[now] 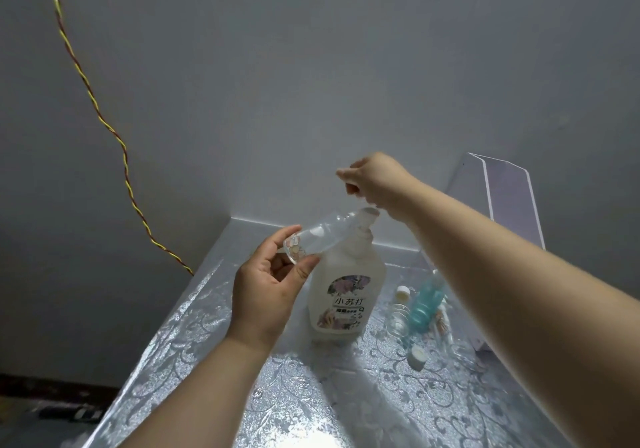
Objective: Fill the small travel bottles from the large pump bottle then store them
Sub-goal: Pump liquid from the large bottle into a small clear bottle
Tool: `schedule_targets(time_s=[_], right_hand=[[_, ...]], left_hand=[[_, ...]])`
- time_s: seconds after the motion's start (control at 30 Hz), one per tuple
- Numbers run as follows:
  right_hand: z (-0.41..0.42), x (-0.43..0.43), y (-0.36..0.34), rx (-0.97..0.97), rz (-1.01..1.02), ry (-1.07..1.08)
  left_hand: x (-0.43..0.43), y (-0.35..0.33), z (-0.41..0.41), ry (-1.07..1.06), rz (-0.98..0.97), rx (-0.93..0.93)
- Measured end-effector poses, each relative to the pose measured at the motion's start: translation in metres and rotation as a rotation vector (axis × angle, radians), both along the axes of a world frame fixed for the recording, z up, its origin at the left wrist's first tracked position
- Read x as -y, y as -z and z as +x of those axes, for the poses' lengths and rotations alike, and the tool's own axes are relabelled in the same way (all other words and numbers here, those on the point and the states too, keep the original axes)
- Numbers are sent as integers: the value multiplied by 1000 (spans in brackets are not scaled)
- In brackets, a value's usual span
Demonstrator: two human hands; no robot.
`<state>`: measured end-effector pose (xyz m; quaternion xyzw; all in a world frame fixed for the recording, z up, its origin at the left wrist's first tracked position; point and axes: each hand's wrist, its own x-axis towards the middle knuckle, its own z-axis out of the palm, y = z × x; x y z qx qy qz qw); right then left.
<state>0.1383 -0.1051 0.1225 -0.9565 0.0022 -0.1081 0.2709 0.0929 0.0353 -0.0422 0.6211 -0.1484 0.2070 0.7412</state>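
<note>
Seemingly midway in the head view, the left hand (pixel 268 295) pinches a clear travel bottle (pixel 320 236) tilted at the pump bottle (pixel 348 292) spout, the right hand (pixel 375 179) curled above the pump, while others (pixel 398 318) wait uncapped beside a blue-filled bottle (pixel 426 300).

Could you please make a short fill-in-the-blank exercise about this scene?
1. The left hand holds a clear small bottle, tilted, at the pump bottle's ____.
2. The right hand is ____ the pump.
3. The bottle with blue liquid is on the pump bottle's ____ side.

Missing words: top; above; right
</note>
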Motion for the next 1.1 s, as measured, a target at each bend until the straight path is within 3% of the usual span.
schedule_targets(time_s=[0.07,0.2,0.43,0.67,0.83,1.1], right_hand=[[1,1,-10,53,-60,-8],[0,-6,5,-133,-253,-20],[7,1,25,-175,-112,13],[4,-6,18,-116,-341,24],[5,2,6,-21,-45,11],[11,1,18,-83,-233,-1]], left_hand=[[-1,1,3,-25,25,6],[-2,0,2,-71,64,45],[-1,-2,-1,-133,94,67],[-2,-1,0,-108,69,52],[1,-2,1,-26,-30,39],[1,-1,2,-8,-77,32]])
